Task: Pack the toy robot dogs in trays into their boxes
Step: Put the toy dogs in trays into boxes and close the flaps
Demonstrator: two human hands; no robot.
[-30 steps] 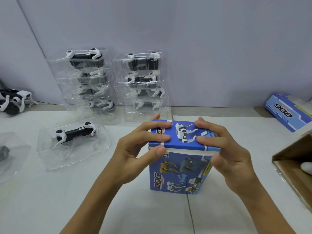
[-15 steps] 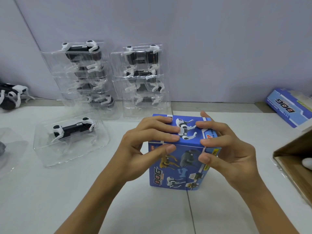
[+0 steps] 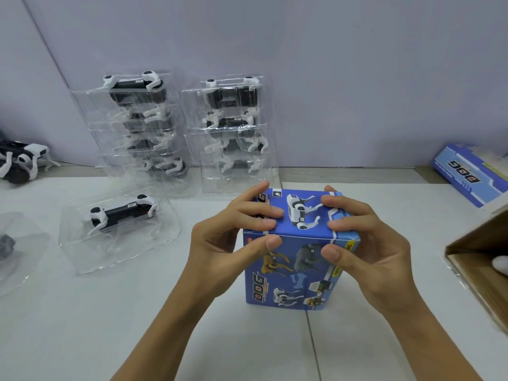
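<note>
Two big flat surfaces frame it all: a matte white tabletop [image 3: 82,325] w/ a thin seam running front to back, and a plain lavender-grey wall [image 3: 357,78] behind. Against the wall stand two stacks of clear, glossy moulded plastic trays, left stack [image 3: 137,127] and right stack [image 3: 233,133], each tray holding a black-and-white toy robot dog lying sideways. At the right edge, a brown corrugated cardboard carton [image 3: 478,254], open, w/ something white inside, too cropped to tell.

Centre: the tall rectangular blue printed cardboard box [image 3: 291,270] stands upright on the tabletop, long axis vertical, top flap down flat, "DOG" lettering running up the front face, printed dog on top.

Left of it, well apart, a single clear plastic tray with one black-and-white robot dog [image 3: 121,215] lies flat, dog's long axis approx left-right. A second blue "DOG" box [image 3: 467,174] lies flat far right by the wall. A loose black-and-white robot dog [image 3: 22,163] sits at far left.

Left hand [image 3: 220,237] and right hand [image 3: 365,243] both grip the upright box's top: fingers curled over the lid, thumbs pressed on the front face just under the top edge.
</note>
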